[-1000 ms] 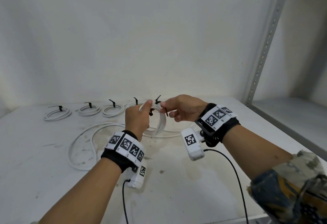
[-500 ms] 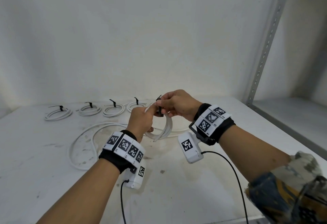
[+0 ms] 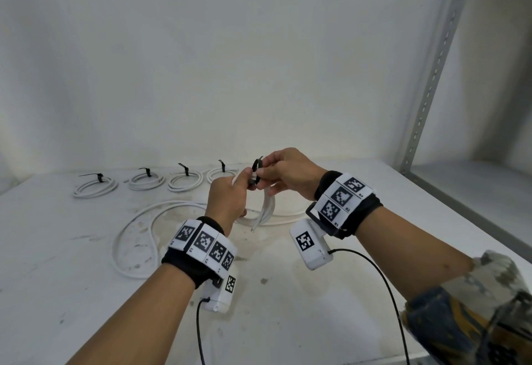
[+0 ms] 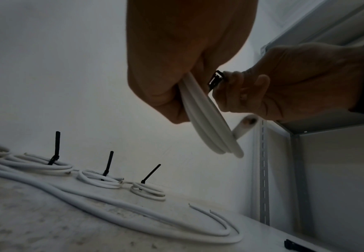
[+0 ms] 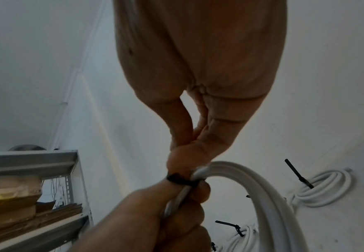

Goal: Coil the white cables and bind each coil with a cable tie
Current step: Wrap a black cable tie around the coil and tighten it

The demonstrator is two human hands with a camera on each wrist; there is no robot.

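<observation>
Shelf holds four tied coils in a row along the back wall, each w/ a black tie tail sticking up. A loose white cable sprawls in front of them, just beyond your wrists. A grey upright stands at the right, w/ a side shelf behind it.

Both hands are raised above the shelf, meeting over the loose cable. Your left hand clenches the current coil, fingers curled round its strands; the coil hangs down between the hands. Your right hand pinches the black cable tie at the coil's top, thumb and forefinger closed on it.
</observation>
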